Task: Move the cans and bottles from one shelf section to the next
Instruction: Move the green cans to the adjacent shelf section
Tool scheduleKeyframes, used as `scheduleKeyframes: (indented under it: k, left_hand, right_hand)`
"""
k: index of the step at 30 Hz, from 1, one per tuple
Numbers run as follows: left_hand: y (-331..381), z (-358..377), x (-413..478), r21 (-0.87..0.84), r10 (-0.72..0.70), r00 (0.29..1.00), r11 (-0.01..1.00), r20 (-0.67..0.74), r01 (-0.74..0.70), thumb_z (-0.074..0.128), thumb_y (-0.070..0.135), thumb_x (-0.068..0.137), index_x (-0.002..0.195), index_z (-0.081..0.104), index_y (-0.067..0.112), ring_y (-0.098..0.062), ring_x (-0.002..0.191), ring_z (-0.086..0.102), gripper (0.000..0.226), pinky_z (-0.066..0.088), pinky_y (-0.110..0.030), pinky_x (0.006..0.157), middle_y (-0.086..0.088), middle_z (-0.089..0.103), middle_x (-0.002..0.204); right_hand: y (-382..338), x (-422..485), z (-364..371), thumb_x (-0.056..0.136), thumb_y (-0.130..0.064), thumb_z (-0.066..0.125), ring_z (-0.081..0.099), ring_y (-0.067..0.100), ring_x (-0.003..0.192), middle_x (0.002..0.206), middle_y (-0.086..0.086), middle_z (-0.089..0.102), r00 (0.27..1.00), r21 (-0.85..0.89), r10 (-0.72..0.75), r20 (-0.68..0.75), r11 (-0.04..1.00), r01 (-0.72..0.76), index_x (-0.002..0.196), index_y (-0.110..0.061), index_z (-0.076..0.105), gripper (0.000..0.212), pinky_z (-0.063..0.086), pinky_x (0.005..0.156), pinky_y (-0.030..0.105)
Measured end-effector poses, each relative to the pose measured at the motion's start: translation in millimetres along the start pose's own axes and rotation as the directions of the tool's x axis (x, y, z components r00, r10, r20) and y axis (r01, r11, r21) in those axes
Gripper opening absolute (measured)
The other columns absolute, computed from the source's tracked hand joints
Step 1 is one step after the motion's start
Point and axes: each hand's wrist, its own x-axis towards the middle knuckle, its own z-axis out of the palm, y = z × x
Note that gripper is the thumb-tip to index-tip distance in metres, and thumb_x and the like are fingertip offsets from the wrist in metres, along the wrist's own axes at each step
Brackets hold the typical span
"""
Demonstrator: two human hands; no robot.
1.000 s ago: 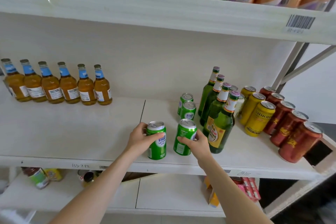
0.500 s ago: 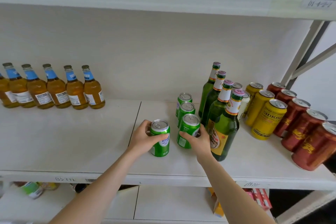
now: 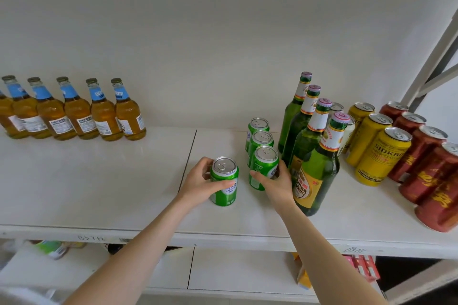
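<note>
White shelf [image 3: 99, 193], with a seam [image 3: 191, 153] splitting it into two sections. Both green cans stand upright just right of that seam. The left grip [image 3: 197, 181] is wrapped round the front can [image 3: 225, 195]. The right grip [image 3: 276, 184] is curled round the second can [image 3: 262, 163], beside the green bottles [image 3: 314, 168]. The next section lies leftward, so I reckon the front can has the shorter trip.

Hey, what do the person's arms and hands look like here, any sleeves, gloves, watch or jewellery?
Both are bare. The left hand and right hand wear no gloves, and no ring shows on the fingers in view. The left forearm and right forearm carry no sleeve, watch or bracelet as far as the frame shows them.
</note>
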Motion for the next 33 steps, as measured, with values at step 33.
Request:
scheduleKeyframes:
  k: [33]
  left_hand:
    - [19,62,-35,-0.037,-0.072,0.968,0.996,0.242,0.083,0.09,0.043,0.053,0.112,0.061,0.025,-0.021,0.107,0.066,0.069,0.057,-0.045,0.09,-0.001,0.069,0.115]
  right_hand:
    - [11,-102,-37,0.073,-0.004,0.082,0.063,0.003,0.103,0.111,-0.008,0.067,0.994,-0.107,-0.003,0.107,0.994,0.015,0.121,-0.02,0.056,0.056,0.052,0.076,0.014]
